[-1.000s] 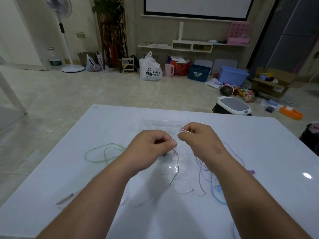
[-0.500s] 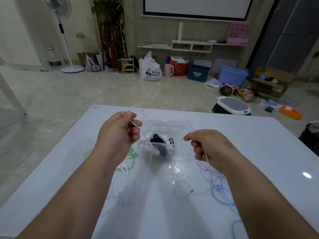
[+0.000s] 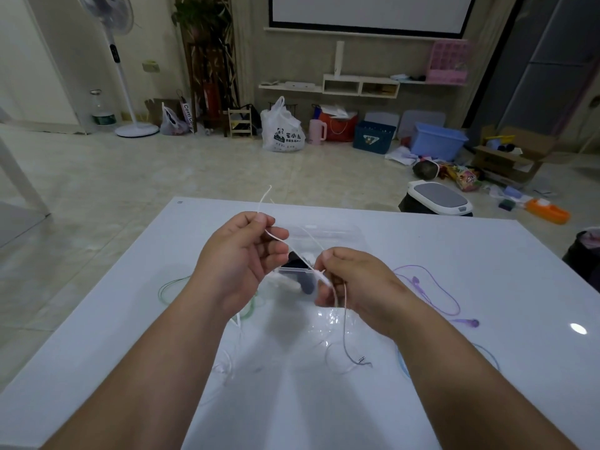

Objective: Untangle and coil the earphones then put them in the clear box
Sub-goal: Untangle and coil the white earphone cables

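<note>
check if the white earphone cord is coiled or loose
Loose. The white earphone cord runs straight between the left hand and right hand, its plug end trailing on the table.

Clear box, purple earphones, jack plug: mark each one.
Clear box (image 3: 337, 233): head view, on its far wall.
Purple earphones (image 3: 473, 323): head view, on the right-hand earbud.
Jack plug (image 3: 361, 360): head view, on the metal tip.

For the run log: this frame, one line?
left hand pinches white cord | right hand pinches it | clear box behind hands
</note>
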`<state>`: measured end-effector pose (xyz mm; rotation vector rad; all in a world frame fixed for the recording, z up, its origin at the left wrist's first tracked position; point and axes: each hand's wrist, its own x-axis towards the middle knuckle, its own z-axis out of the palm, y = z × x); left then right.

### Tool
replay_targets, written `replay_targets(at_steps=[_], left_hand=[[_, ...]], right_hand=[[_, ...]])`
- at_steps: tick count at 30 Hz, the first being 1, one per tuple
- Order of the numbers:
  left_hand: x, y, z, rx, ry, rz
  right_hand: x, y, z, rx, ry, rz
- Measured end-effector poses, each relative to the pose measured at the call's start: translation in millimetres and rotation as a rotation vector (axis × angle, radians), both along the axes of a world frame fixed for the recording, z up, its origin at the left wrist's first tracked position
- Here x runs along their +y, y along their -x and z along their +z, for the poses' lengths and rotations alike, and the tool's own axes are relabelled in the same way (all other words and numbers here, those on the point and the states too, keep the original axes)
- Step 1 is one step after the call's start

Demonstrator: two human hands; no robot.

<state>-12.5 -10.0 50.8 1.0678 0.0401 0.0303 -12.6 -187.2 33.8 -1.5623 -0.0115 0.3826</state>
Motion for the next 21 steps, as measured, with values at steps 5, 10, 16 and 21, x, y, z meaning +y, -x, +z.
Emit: replay_targets(at_steps=[5,10,16,21], left_hand=[[10.4,-6.1,-0.8,0.042,-0.034,0.210],[13.1,-8.4,-1.1,0.014,0.030,0.338],[18.0,-8.9,-0.4,-0.083,0.026,0.409],[15.8,-7.6,-2.3,-0.107,-0.039,0.324]], right_hand=[[-11.3,0.0,6.6,0.032,0.071,0.095],[-17.0,1.8,10.2,-0.002,0.094,0.245],[-19.5,0.6,16.0,-0.142,-0.101,0.066],[-8.1,1.1,22.0,-0.237,-0.258,-0.065]])
